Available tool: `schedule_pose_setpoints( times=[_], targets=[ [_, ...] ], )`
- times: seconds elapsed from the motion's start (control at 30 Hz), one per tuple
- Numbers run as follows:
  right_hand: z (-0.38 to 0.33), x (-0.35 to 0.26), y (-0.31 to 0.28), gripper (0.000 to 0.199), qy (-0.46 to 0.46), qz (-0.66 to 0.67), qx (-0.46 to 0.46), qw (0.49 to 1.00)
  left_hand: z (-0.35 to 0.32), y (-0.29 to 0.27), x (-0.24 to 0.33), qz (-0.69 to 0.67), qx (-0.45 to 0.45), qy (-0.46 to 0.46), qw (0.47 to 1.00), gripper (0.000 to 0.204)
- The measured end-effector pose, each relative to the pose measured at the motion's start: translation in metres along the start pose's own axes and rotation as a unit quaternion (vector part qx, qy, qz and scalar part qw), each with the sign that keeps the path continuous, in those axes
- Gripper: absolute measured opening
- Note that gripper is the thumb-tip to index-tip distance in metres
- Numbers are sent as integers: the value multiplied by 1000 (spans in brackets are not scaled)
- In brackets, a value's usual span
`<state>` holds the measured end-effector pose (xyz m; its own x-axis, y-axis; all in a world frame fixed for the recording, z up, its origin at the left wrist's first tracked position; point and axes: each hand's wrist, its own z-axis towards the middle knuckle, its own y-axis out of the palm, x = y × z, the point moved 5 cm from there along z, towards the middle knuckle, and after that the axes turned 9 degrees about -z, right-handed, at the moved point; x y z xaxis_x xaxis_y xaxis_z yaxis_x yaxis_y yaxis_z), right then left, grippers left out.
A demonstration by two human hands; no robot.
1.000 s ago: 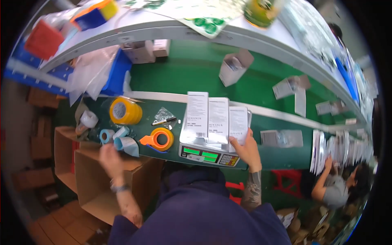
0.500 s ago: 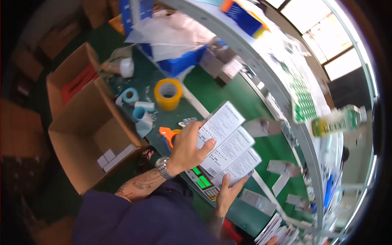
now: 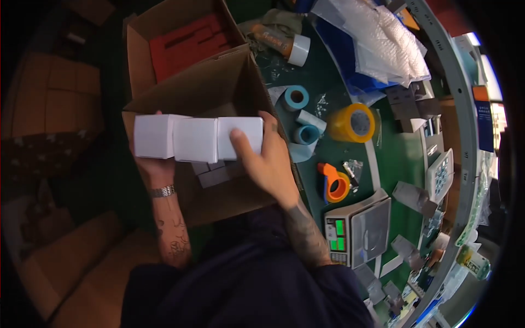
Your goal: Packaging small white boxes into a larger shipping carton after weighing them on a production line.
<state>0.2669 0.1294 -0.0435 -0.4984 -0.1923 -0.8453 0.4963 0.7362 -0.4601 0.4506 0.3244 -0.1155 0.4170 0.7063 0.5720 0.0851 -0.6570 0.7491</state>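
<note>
Both hands, left hand and right hand, have left the scale; now each grip squeezes the row of white boxes over the open carton.

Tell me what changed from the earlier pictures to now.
The three white boxes left the scale: both hands took hold of the row and carried it left, over the open cardboard box. The left hand grips one end, the right hand the other. The scale's pan is now bare. The yellow tape roll, the blue tape rolls and the orange tape dispenser stayed where they were.
</note>
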Motion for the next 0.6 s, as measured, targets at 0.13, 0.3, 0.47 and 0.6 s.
schedule_pose_setpoints(
  times=[0.13, 0.3, 0.47, 0.6],
  targets=[
    [72, 65, 64, 84, 134, 23, -86, 987, 29, -91, -32, 21, 139, -79, 987, 56],
    [116, 178, 122, 94, 168, -58, -138, 974, 42, -192, -118, 58, 157, -296, 940, 58],
    [111, 238, 151, 84, 163, -153, -135, 965, 10, -212, -157, 68, 173, -336, 924, 52],
    [109, 271, 153, 82, 151, -182, -96, 967, 12, -265, -177, 136, 151, -318, 926, 36]
  ],
)
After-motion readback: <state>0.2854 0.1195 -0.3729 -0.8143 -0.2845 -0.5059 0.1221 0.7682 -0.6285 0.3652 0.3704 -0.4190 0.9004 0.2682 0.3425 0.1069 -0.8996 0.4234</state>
